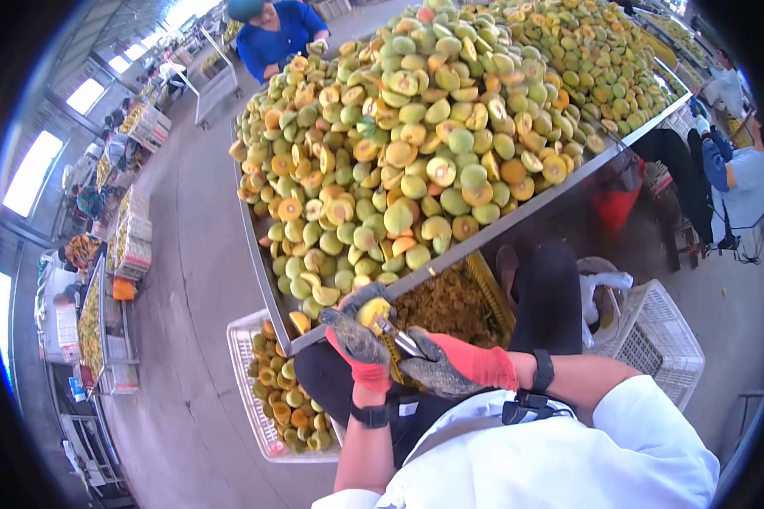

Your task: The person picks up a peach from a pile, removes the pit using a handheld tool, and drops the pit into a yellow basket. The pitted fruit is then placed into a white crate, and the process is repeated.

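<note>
My left hand (359, 333), in a grey and red glove, is closed round a yellow fruit half (372, 311) above my lap. In my right hand (450, 363), gloved the same way, is a metal tool (406, 341) whose tip meets the fruit. The tool's far end and its handle are partly hidden by the glove. Just beyond both hands runs the metal edge of a table (484, 239), heaped with cut green and orange fruit (399, 153).
A white crate (239, 356) of fruit halves stands at lower left. Under the table edge is a yellow crate (488, 293) of brown scraps. Another white crate (654, 339) is at right. A person in blue (280, 38) works across the table; others sit at right and far left.
</note>
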Action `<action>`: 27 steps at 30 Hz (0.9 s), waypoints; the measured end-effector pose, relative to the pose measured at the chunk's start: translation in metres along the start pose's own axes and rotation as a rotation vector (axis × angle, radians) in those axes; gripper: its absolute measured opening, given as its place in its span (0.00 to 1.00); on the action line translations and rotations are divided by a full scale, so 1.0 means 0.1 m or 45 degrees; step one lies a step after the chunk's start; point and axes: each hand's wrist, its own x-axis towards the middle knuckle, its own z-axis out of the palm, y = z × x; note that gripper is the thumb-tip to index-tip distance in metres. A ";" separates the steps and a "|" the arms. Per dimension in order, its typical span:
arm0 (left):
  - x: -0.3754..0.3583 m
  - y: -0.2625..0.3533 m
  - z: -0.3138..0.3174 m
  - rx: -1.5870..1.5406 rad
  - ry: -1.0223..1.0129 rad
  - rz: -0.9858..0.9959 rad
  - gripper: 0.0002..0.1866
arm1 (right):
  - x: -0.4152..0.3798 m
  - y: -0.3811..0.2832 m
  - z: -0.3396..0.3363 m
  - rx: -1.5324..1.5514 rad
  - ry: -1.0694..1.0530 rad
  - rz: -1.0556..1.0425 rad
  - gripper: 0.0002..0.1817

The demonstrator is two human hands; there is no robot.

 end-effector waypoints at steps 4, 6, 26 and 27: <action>0.05 0.02 -0.12 0.134 -0.030 -0.164 0.39 | 0.09 0.08 -0.01 0.385 0.076 0.246 0.20; 0.05 0.01 -0.14 0.181 -0.091 -0.321 0.39 | 0.09 0.05 -0.02 0.681 0.127 0.454 0.24; 0.00 -0.07 -0.25 0.393 -0.035 0.057 0.36 | 0.12 0.06 0.08 0.155 0.015 0.086 0.09; -0.02 -0.06 -0.22 0.397 -0.034 0.057 0.36 | 0.10 -0.01 0.10 0.158 0.013 0.086 0.09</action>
